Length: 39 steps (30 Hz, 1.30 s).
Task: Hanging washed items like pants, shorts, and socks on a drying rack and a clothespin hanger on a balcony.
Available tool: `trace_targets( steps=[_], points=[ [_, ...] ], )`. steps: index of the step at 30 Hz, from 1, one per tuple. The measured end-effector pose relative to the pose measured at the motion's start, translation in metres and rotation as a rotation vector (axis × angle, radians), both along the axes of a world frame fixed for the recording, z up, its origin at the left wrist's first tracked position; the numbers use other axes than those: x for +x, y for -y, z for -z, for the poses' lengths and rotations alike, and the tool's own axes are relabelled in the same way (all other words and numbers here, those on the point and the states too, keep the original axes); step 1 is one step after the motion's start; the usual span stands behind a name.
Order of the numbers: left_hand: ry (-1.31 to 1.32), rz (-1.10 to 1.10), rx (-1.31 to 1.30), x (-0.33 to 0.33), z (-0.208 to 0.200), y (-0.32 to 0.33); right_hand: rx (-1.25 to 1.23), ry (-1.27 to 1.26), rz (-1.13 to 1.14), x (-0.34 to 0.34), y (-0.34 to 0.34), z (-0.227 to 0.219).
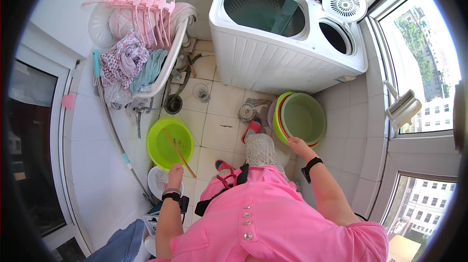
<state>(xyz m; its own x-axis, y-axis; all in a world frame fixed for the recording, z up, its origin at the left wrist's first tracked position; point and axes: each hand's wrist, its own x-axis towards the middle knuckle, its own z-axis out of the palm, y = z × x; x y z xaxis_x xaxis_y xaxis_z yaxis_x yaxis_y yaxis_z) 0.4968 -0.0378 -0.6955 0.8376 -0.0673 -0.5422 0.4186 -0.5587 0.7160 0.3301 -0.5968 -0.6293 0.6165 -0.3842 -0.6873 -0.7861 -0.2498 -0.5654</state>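
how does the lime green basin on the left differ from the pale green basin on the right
The lime green basin is vivid yellowish green, while the pale green basin is muted. A wooden stick lies across the lime green basin; none crosses the pale green basin. The pale green basin sits nested in other basins; the lime green basin stands apart. Both are round and open upward.

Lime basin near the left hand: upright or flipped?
Upright. The lime basin shows its open top and inner floor, with a wooden stick slanting across it near the left hand.
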Motion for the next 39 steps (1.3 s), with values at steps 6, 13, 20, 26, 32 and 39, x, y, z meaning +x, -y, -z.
trace_targets(
  steps=[6, 13, 20, 26, 32, 39],
  points=[
    [0.039, 0.38, 0.183, 0.086, -0.035, 0.123, -0.197, 0.389, 0.221, 0.052, 0.057, -0.024],
    [0.542, 0.68, 0.206, 0.171, -0.102, 0.276, -1.029, 0.654, 0.178, 0.174, 0.164, -0.135],
    [0.958, 0.807, 0.347, 0.253, -0.199, 0.422, -1.271, 0.452, 0.079, 0.221, 0.241, -0.114],
    [0.906, 0.782, 0.227, 0.274, -0.186, 0.44, -1.313, 0.406, 0.039, 0.226, 0.242, -0.103],
    [1.115, 0.814, 0.376, 0.282, -0.176, 0.427, -1.313, 0.298, 0.024, 0.226, 0.25, -0.096],
    [1.183, 0.83, 0.37, 0.319, -0.179, 0.422, -1.226, 0.193, 0.007, 0.229, 0.262, -0.098]
  ],
)
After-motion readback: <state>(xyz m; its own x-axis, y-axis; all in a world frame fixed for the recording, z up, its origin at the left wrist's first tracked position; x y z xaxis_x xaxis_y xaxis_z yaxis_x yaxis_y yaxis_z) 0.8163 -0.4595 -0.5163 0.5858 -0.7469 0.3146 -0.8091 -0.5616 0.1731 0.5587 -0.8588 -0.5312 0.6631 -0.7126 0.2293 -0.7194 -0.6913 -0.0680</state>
